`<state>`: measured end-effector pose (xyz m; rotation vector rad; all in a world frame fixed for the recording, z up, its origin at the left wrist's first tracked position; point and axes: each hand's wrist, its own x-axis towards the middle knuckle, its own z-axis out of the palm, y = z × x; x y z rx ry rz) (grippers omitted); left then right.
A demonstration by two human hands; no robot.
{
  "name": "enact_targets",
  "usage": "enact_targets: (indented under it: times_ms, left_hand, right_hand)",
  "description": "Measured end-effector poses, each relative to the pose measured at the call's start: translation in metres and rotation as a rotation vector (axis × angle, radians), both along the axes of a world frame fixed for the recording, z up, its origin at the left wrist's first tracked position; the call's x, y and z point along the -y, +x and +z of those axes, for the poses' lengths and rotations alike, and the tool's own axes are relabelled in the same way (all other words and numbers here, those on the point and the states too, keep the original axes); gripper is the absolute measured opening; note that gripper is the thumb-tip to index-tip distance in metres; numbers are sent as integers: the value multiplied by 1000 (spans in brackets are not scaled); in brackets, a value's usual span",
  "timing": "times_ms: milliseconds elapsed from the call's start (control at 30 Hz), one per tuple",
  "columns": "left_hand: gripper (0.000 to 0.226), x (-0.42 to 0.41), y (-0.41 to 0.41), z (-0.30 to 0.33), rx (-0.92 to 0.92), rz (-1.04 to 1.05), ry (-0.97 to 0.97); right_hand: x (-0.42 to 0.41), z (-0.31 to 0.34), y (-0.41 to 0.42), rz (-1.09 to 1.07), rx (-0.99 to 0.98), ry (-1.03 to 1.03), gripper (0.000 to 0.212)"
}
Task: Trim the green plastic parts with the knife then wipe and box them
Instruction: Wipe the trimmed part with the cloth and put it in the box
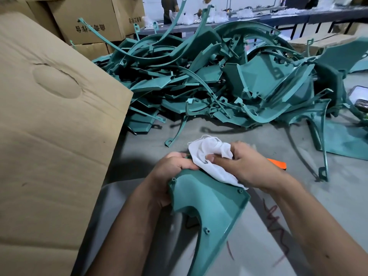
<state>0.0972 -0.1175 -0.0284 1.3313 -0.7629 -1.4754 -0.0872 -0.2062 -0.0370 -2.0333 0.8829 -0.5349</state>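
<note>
A green plastic part (211, 208), a curved panel with small screw bosses, is held low in the middle of the view. My left hand (171, 168) grips its top left edge. My right hand (249, 166) holds a bunched white cloth (211, 152) and presses it against the part's upper edge. An orange knife handle (277, 163) pokes out from behind my right hand, lying on the floor. A big heap of green plastic parts (219, 82) lies on the grey floor just beyond my hands.
A large cardboard box flap (51, 120) fills the left side. More cardboard boxes (93, 18) are stacked at the back left. A long table (258, 18) with white bags and a person standing by it runs along the back.
</note>
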Motion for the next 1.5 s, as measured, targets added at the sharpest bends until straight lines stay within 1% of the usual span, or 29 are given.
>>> enact_targets:
  times_ms: [33,133,200,333,367,433,500,533,600,633,667,733,767,833,900,933,967,1000,1067,1100,1133,1167,1200,1233,1267,1333,1367,1433,1500]
  left_hand:
    - [57,0,0,0,0,33,-3]
    - [38,2,3,-2,13,84,-16]
    - [31,2,7,-2,-3,77,-49]
    - [17,-4,13,7,-37,-27,-115]
    - [16,-6,16,7,-39,-36,-120]
    - [16,-7,17,6,-42,-36,-122]
    - [24,-7,10,6,-17,-77,-110]
    - [30,-8,5,6,-10,-104,-101]
    - [33,-6,0,5,15,-113,-82]
    - [32,-6,1,4,31,-88,-68]
    - [31,-5,4,4,40,-59,-54]
    - [27,-4,9,5,29,7,-55]
    - [28,-3,10,6,19,32,-67]
    - [28,-4,9,7,0,49,-96]
    - [23,-6,11,10,-27,22,-128]
    - [21,-8,14,10,-58,16,-137]
    - [19,-9,18,10,-84,28,-147]
    - [18,-9,21,10,-105,49,-156]
    - [20,-8,25,8,-118,78,-170]
    - [22,-8,24,8,-114,78,-172]
    - [25,-8,23,9,-110,76,-167]
    - [27,-7,23,8,-102,72,-162]
    - [26,-7,22,9,-95,83,-158]
    - [20,-7,24,8,-89,118,-155]
    - [18,-8,26,8,-89,168,-154]
    - [38,-8,35,4,-166,304,-122]
    - [41,-8,40,3,-229,368,-121]
    - [39,-5,47,2,-326,491,-138]
    - [42,-1,47,2,-388,585,-140]
  right_hand:
    - [0,0,0,-9,11,-16,54]
    - [-3,2,-1,-35,30,-53,53]
    - [-5,1,2,-70,93,-31,50]
    - [-5,2,5,-389,495,192,31]
    - [-3,4,3,-426,561,251,32]
    - [-1,6,0,-384,615,343,36]
    - [-3,3,0,-255,553,450,30]
    - [-7,0,2,-179,454,466,33]
    - [-10,-6,2,-72,148,308,29]
    - [-8,-8,1,-48,43,223,34]
    - [-4,-8,0,-66,4,204,45]
    - [2,-7,-2,-105,13,215,58]
    - [3,-6,-3,-95,42,201,59]
    - [-3,-4,1,-117,131,144,51]
    - [-7,-1,7,-256,369,207,44]
    - [-5,1,7,-335,525,281,35]
    - [-3,4,5,-391,654,349,32]
    - [0,7,0,-416,726,377,36]
    - [1,9,-6,-399,691,313,36]
    - [-1,7,-6,-356,636,292,28]
    - [-4,6,-4,-282,569,308,14]
    - [-5,2,-2,-204,487,339,11]
    - [-5,0,-2,-136,402,356,21]
    - [-4,-2,-3,-83,345,354,24]
    - [-2,-1,-5,-55,327,337,21]
    - [2,2,-13,-63,332,269,16]
    - [3,2,-17,-104,301,192,17]
    - [4,1,-16,-166,109,-91,27]
    - [0,-1,-10,-84,-100,-308,25]
